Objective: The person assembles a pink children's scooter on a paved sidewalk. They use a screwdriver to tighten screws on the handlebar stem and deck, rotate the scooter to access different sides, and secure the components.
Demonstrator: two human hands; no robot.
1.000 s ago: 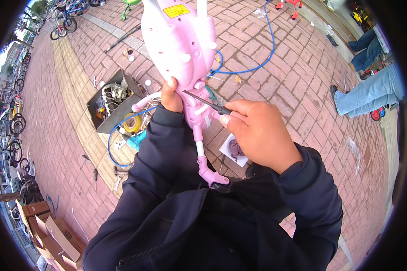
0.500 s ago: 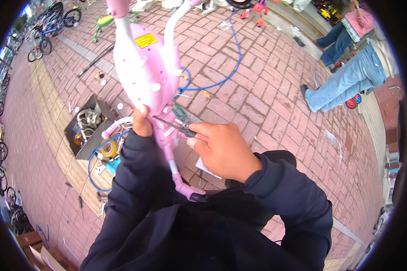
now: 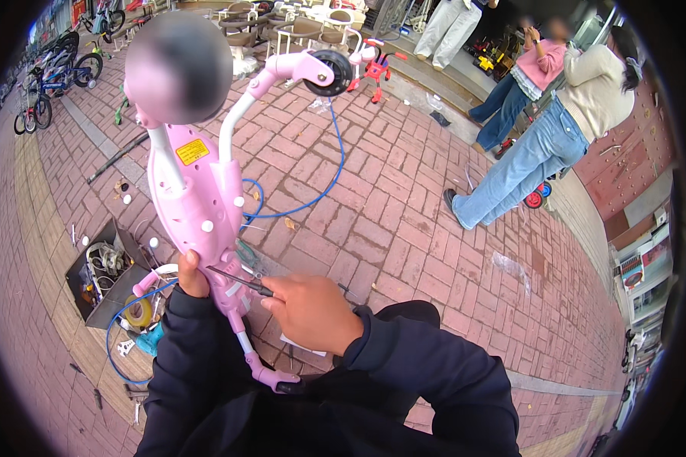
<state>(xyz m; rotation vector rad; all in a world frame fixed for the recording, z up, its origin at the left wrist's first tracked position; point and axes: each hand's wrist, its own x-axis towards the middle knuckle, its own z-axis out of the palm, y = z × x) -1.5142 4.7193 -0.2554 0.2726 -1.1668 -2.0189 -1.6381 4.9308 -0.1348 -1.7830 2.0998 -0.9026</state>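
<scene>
A pink child's ride-on toy [image 3: 198,209] with white tubes stands tilted in front of me, underside facing me, a yellow label on it. One black wheel [image 3: 329,74] shows at the end of its right tube; the end of its left tube is blurred. My left hand [image 3: 193,278] grips the body's lower left edge, thumb on top. In my closed right hand [image 3: 312,314] is a dark-handled screwdriver [image 3: 236,279], its shaft pointing left at the pink narrow part just beside my left thumb. Whether the tip sits in a screw I cannot tell.
A dark toolbox [image 3: 80,293] full of parts stands to the left, with a roll of yellow tape [image 3: 138,312] beside it. A blue hose [image 3: 337,156] curves over the brick paving. People [image 3: 522,160] stand at the far right; bicycles [image 3: 57,80] are far left.
The view has shifted, so the toy and both hands now sit lower and further left, and the toy's wheel end shows. The screwdriver stays in my right hand near the same spot.
</scene>
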